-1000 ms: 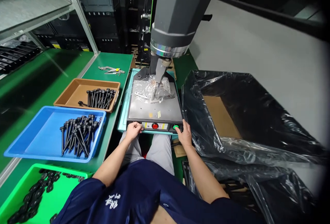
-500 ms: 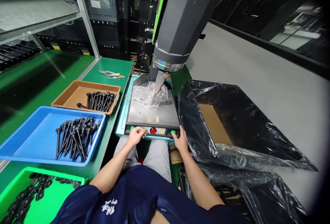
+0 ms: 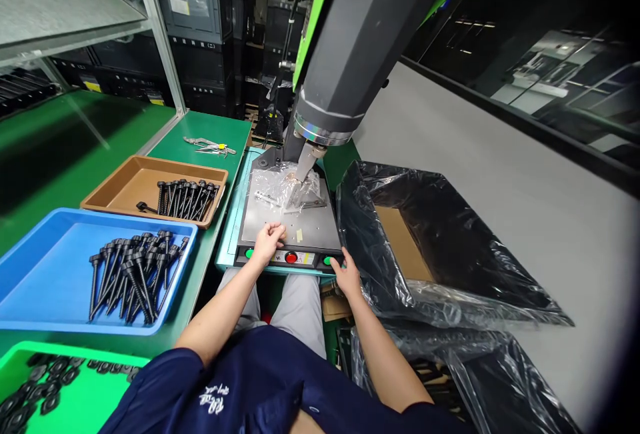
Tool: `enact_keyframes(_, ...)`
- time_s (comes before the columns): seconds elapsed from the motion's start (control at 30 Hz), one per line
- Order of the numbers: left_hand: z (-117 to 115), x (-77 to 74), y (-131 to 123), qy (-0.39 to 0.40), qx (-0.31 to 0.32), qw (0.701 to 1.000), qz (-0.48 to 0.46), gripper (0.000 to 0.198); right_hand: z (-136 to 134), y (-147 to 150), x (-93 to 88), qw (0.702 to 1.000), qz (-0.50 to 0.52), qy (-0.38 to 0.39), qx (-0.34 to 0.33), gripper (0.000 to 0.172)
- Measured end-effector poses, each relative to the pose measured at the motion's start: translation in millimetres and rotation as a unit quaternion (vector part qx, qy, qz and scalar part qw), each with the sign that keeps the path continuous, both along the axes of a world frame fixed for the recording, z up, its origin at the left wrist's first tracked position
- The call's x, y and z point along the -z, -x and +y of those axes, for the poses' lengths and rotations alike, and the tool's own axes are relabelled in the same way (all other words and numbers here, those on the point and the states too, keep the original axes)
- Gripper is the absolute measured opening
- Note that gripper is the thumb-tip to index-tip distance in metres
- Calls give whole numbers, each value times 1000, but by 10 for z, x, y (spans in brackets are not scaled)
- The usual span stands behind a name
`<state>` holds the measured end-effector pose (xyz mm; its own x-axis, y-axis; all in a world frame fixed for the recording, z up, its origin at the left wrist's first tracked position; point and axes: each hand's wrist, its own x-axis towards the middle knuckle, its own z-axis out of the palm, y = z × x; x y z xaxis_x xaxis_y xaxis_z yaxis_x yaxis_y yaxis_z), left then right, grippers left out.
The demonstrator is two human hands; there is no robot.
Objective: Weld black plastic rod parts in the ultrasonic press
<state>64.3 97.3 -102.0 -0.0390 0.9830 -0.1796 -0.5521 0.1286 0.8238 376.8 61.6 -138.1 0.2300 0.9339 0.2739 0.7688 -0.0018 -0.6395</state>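
My left hand (image 3: 269,245) is over the front edge of the machine's grey metal plate (image 3: 255,221). Its fingers are curled together in a pinch, and whatever may be between them is hidden. At the right end of the front panel, my right hand (image 3: 347,274) is open, its thumb at the green button (image 3: 328,261) and its fingers stretched along the panel's corner. A red button (image 3: 291,257) lies between the hands, and another green button (image 3: 249,253) is left of my left hand. A metal fixture under clear plastic film (image 3: 300,195) sits below the machine's tapered metal tip (image 3: 306,162).
On the left stand a brown tray (image 3: 120,177) and a blue tray (image 3: 55,247) of black screw-like parts, plus a green tray (image 3: 95,401) of small black pieces. Pliers (image 3: 205,144) lie behind them. A box lined with black plastic (image 3: 470,241) is at right.
My left hand has moved up from the front panel onto the plate's front edge, still pinched. My right hand stays by its green button. The whole view has shifted slightly.
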Motion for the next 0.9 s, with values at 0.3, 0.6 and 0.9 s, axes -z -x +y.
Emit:
enact_keyframes(0.3, 425, -365, 17, 29, -4, 996, -88, 45, 495, 409, -805, 997, 44, -61, -29, 55)
enact_keyframes(0.6, 547, -619, 46, 2, 56, 985, -163, 29, 1277, 1128, -1145, 983, -10, -37, -182, 43)
enact_keyframes(0.9, 678, -709, 211, 8, 54, 976, -209, 18, 1973, 1730, -1558, 976, -79, -88, -184, 33)
